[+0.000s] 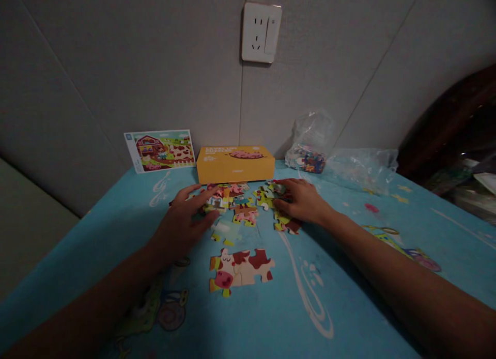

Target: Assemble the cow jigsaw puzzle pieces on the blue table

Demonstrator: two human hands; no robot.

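Several puzzle pieces (244,214) lie loosely grouped on the blue tablecloth. My left hand (186,219) reaches over the left edge of this group, its fingers apart and its thumb beside the pieces; nothing shows held in it. On the right side, my right hand (304,201) has its thumb and fingers curved around a greenish puzzle piece (279,190), partly hidden by the fingers. Just below that hand is a yellow-green and brown piece (287,223). Nearer to me lies a joined cow section (242,267), white with brown patches and a pink muzzle.
A yellow puzzle box (235,164) stands behind the pieces against the wall. Left of it leans a farm picture card (165,151). A clear bag with colourful pieces (308,155) and another crumpled plastic bag (362,168) are at the back right. A socket (261,32) is on the wall.
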